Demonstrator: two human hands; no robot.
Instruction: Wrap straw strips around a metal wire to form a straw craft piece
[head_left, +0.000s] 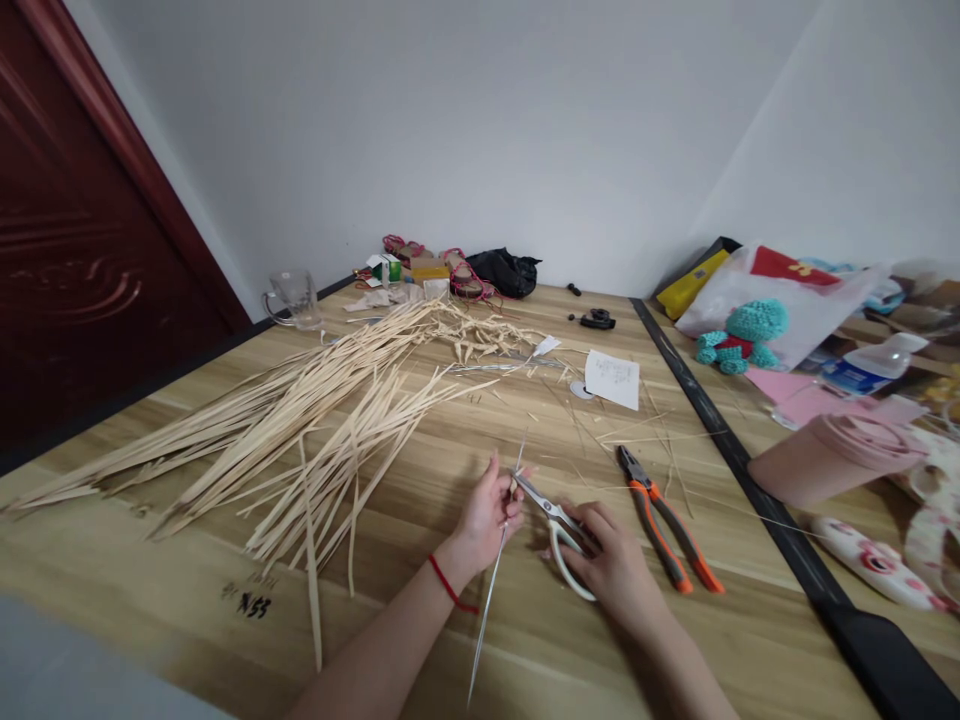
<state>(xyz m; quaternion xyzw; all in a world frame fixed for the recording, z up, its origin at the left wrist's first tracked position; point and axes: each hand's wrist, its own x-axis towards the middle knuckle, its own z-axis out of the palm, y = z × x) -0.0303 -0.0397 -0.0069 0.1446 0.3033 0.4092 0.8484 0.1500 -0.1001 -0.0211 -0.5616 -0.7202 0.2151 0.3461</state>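
My left hand (487, 515), with a red cord at its wrist, pinches a thin silvery wire (486, 615) that runs down toward the front and sticks up a little past the fingers. A pair of scissors (551, 507) with white handles is in my right hand (604, 550), its fingers around the handles. The scissors' tips meet the wire at my left fingertips; whether the blades are closed on something there is too small to tell. Pliers (666, 525) with orange and grey handles lie just right of my right hand.
Long pale strips (300, 400) spread over the left of the table. A paper note (613, 380), a glass mug (295, 300) and a black bag (504, 272) lie farther back. At right are a pink roll (832, 455), a bottle (874, 365) and a turquoise crocheted toy (756, 328).
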